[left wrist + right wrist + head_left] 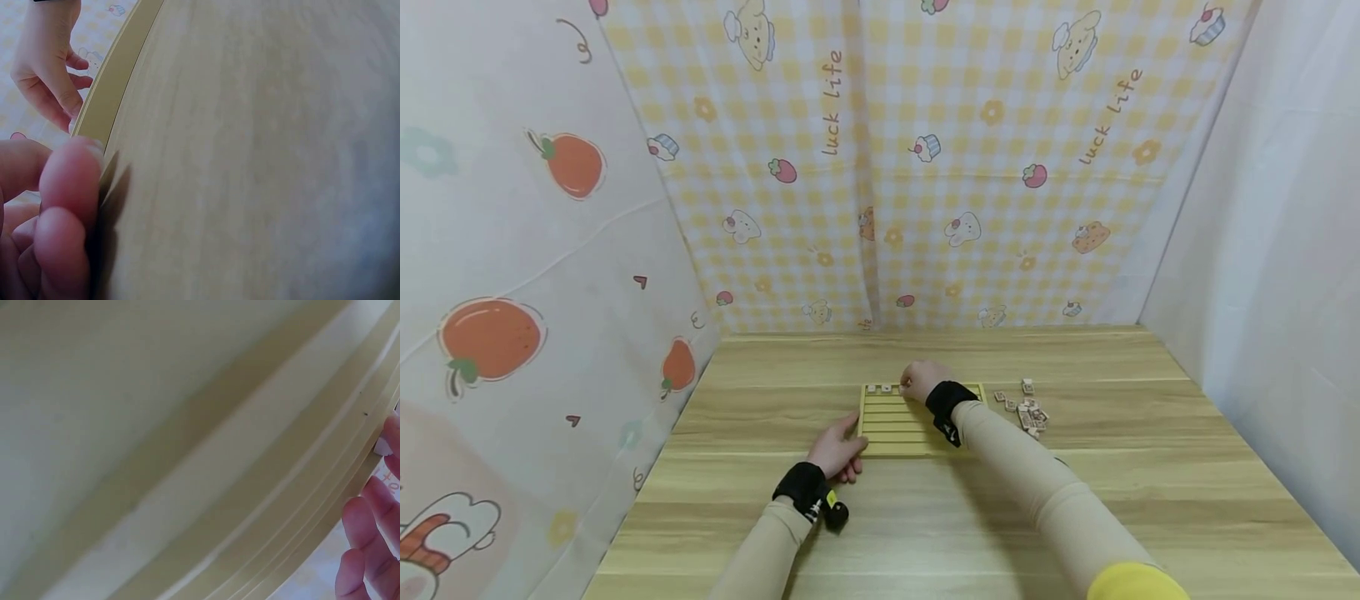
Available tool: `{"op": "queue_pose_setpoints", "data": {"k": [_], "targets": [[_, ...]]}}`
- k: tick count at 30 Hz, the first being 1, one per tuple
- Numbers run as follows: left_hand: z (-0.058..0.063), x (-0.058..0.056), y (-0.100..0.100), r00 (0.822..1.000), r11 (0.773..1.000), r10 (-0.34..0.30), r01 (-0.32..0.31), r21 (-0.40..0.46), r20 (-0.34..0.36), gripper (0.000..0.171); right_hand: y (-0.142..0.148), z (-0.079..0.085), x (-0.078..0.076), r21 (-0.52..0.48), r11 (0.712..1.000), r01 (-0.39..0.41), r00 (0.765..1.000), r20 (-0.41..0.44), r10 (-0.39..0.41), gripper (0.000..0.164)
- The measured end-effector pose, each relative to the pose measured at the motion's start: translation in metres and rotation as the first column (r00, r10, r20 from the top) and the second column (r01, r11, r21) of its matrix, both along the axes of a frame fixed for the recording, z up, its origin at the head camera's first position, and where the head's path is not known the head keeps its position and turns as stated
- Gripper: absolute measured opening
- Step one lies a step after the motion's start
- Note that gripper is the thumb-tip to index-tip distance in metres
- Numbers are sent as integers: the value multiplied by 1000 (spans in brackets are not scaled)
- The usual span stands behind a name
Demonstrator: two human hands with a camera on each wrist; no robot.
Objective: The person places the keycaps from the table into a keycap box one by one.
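Note:
A yellow tray with ridged rows [895,423] lies flat on the table. My left hand [837,450] grips the tray's near left corner; in the left wrist view its curled fingertips [70,181] lie against the tray's side wall [119,75]. Over the far row my right hand [922,381] pinches a small pale tile, mostly hidden by the fingers in the head view. A sliver of that tile [382,447] shows between the fingertips in the right wrist view. Two tiles stand in the far row, one [871,389] at the left end and another [887,389] beside it.
To the right of the tray lies a loose pile of small wooden tiles [1032,415], with a few strays such as one tile [1027,386] farther back. The wood-grain table [760,392] runs back to a checked cloth [925,267], with cloth walls on both sides.

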State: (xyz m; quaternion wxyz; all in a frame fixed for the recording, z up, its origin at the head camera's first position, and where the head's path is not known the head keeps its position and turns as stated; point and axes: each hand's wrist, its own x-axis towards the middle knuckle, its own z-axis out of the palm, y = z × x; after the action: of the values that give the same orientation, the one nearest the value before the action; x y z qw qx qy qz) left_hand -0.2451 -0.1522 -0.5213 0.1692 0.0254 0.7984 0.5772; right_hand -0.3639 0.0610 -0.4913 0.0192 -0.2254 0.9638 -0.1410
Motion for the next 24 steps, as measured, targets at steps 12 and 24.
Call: {"op": "queue_pose_setpoints", "data": {"k": [12, 24], "targets": [[0, 2, 10, 1000, 1000, -25, 25, -12, -2, 68, 10, -4, 5, 10, 998, 57, 997, -48, -57, 6], [0, 2, 17, 999, 999, -37, 37, -5, 3, 68, 21, 2, 10, -5, 999, 52, 999, -9, -52, 7]]}}
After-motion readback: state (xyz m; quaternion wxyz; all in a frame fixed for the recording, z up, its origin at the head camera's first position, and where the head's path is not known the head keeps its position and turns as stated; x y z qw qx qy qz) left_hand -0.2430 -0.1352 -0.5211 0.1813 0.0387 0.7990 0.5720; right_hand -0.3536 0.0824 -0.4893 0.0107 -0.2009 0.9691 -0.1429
